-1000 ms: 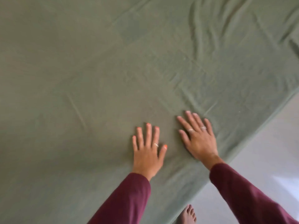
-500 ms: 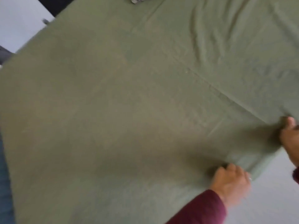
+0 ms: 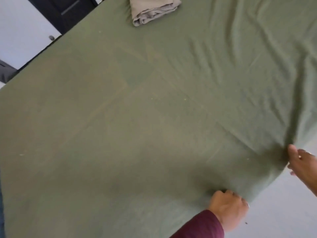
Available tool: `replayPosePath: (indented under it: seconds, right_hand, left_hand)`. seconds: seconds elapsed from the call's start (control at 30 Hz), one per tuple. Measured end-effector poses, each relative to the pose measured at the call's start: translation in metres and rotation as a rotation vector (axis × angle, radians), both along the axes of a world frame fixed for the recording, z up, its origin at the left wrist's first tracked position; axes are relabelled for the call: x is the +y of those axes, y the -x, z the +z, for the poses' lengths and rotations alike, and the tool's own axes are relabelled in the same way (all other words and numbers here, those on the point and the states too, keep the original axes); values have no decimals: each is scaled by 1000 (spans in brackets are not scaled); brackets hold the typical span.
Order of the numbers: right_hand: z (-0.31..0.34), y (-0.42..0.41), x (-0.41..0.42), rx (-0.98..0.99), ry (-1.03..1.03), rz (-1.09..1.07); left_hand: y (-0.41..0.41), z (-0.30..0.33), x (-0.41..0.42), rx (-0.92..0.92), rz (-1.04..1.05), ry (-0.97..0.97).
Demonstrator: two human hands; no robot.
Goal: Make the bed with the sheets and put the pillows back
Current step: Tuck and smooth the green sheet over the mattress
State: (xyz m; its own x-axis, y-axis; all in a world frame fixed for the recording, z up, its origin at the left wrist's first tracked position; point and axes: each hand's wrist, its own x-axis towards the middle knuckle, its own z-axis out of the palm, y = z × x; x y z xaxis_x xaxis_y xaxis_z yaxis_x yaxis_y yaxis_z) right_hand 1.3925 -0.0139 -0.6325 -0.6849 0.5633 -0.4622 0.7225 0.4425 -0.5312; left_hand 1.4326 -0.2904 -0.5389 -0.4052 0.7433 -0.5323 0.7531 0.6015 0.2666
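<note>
Olive-green cotton bed sheet (image 3: 137,126) gripped at its near edge by both hands.

The sheet is spread across the bed, and its hem is clutched by the left hand (image 3: 228,206), whose fingers are curled into the cloth; a maroon sleeve (image 3: 199,225) covers that arm. Just to the right of it and a little farther forward, the same edge is pinched by the right hand (image 3: 303,162), thumb on top, and creases fan away from that grip. Far ahead of both hands, a folded beige fabric bundle (image 3: 152,9) lies on the sheet. Pale grey floor (image 3: 274,212) is seen beside the left hand.
</note>
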Motion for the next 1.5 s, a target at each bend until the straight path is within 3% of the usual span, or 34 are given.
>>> replayPosePath:
  seconds: [0.07,0.17,0.33,0.47,0.57,0.67,0.8,0.93,1.23,1.33,1.5]
  right_hand:
    - [61,24,-17,14,-50,-33]
    - [89,59,-8,11,-42,-164]
    - [74,82,14,-38,-141,-180]
    - [73,64,21,-36,-242,-203]
    - [62,61,17,16,-124,-321]
    - [62,78,14,45,-65,-409]
    - [78,111,42,51,-99,-404]
    - [84,149,92,-2,-108,-413]
    - [83,220,194,-25,-91,-358]
    - [73,229,222,-19,-101,-257]
    - [82,210,260,-47,-285,-9]
  left_hand:
    - [15,1,15,57,35,-58]
    - [49,3,55,197,59,-172]
    - [78,6,103,52,6,42]
    - [89,2,110,-29,-52,-105]
    - [107,6,108,-88,-77,-194]
    - [119,0,110,-11,-118,-227]
    - [142,-3,131,70,100,-367]
    - [184,6,169,-12,368,-466]
    - [235,5,265,119,354,-355]
    - [233,-3,309,350,296,-287]
    - [225,-4,356,435,161,-59]
